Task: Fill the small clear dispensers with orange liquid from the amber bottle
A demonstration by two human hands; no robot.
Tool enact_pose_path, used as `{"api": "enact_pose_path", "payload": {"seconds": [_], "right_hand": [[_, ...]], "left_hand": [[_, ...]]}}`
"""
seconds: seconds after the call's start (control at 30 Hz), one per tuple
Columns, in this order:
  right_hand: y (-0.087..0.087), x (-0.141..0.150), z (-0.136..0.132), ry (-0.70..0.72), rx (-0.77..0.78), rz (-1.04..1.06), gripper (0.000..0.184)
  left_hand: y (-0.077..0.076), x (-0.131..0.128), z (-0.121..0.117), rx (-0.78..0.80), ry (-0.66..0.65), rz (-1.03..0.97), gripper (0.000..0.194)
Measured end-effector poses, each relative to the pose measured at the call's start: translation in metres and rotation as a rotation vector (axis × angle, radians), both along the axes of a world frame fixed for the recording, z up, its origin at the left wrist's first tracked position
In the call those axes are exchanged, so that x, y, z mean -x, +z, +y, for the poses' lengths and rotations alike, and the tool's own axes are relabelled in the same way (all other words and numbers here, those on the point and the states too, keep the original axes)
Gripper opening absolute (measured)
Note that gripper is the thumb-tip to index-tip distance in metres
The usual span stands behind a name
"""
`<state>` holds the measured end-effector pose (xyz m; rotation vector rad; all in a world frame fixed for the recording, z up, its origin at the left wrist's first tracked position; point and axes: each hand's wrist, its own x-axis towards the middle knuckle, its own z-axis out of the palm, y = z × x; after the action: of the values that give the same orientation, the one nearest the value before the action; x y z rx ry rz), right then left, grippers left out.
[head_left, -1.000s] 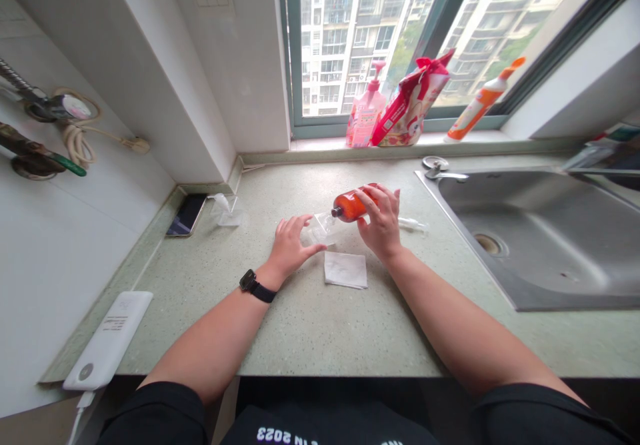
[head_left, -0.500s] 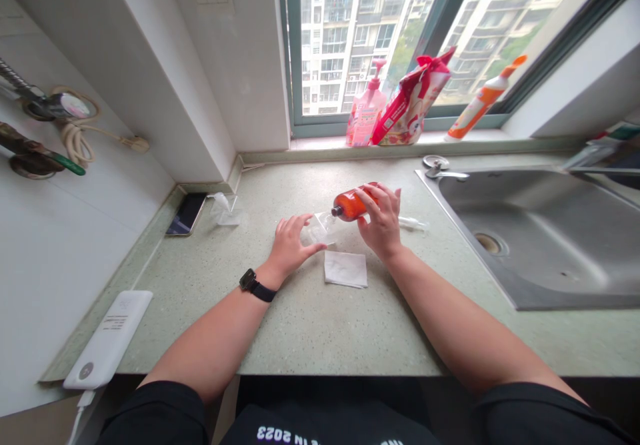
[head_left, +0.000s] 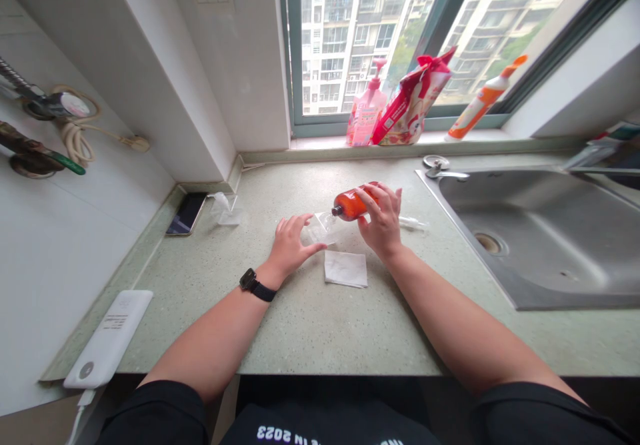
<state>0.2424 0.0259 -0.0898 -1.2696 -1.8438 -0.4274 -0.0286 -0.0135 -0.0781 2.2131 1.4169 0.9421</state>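
My right hand [head_left: 382,222] is wrapped round an orange bottle [head_left: 350,205], tipped on its side with its open neck pointing left. The neck sits over a small clear container [head_left: 320,228] on the green counter [head_left: 300,312]. My left hand [head_left: 291,244], with a black watch on its wrist, curls round the left side of that clear container and steadies it. A folded white tissue [head_left: 345,269] lies flat on the counter just in front of both hands. A white pump part [head_left: 413,223] lies behind my right hand.
A steel sink [head_left: 540,238] fills the right side. On the windowsill stand a pink pump bottle [head_left: 367,108], a red pouch [head_left: 413,102] and an orange-white bottle [head_left: 483,102]. A phone [head_left: 186,214], a clear cap [head_left: 226,209] and a white power bank [head_left: 110,338] lie at the left.
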Motion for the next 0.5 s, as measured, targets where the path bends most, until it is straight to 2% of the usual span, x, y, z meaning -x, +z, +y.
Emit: {"api": "enact_pose_path", "payload": {"seconds": [0.5], "right_hand": [[0.0019,0.0021,-0.002,0.004,-0.03,0.005,0.081]], "left_hand": [[0.0009,0.0001,-0.001,0.011,-0.001,-0.006,0.079]]}}
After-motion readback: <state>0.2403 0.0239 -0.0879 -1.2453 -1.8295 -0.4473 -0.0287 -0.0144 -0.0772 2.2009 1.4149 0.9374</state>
